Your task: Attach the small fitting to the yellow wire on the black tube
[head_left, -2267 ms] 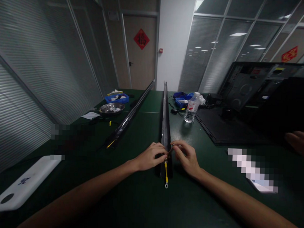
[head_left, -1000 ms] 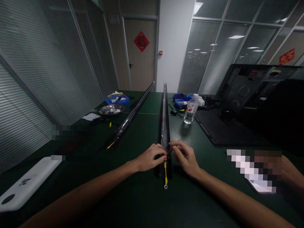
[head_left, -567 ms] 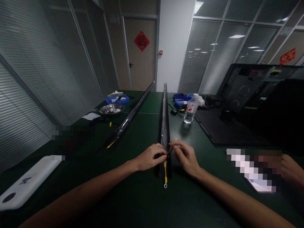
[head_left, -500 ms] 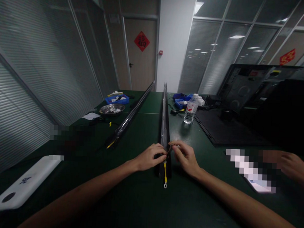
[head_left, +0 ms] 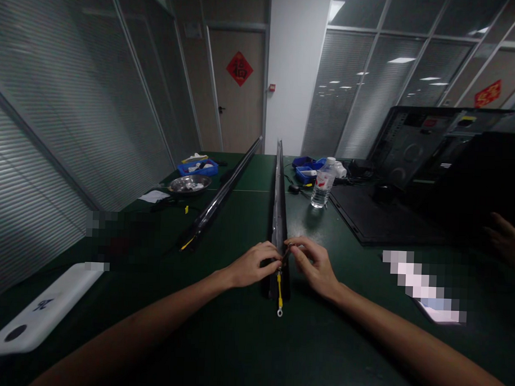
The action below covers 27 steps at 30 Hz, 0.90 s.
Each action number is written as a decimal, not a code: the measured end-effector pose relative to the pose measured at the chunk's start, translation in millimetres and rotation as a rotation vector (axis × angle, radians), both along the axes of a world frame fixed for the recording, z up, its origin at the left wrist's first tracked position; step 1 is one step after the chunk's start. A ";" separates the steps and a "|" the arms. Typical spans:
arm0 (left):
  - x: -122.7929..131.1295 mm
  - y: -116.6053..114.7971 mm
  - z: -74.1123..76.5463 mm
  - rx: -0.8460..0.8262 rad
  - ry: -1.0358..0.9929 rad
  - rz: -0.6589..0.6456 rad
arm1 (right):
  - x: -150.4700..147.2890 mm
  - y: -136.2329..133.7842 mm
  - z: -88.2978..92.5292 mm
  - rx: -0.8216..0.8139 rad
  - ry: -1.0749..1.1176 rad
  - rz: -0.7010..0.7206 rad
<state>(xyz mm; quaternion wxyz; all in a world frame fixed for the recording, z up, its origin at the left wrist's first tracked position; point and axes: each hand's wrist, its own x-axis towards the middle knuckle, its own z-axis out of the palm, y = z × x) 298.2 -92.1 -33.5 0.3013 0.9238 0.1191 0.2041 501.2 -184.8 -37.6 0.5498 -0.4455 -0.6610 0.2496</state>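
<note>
A long dark rail (head_left: 278, 205) lies lengthwise down the green table (head_left: 243, 350), its near end between my hands. My left hand (head_left: 255, 264) is curled around the rail's near end on its left side. My right hand (head_left: 314, 264) pinches a thin brownish wire (head_left: 287, 251) at the rail's right edge, fingertips together. A yellow wire with a ring terminal (head_left: 280, 298) hangs out of the rail's end toward me.
A second dark rail (head_left: 221, 197) lies to the left. Behind are a metal bowl (head_left: 189, 184), blue bins (head_left: 198, 167), a water bottle (head_left: 322, 184) and a dark open computer case (head_left: 414, 176). A white panel (head_left: 37, 312) lies near left. Another person's hand (head_left: 507, 238) shows at far right.
My hands have stayed at the rail's end with only slight finger shifts. The other person's hand at right has drawn back and up toward the frame's edge.
</note>
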 end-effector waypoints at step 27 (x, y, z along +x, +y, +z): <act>-0.3 0.1 -0.8 -0.019 -0.017 -0.014 | -0.5 -1.9 1.6 -0.003 0.021 0.037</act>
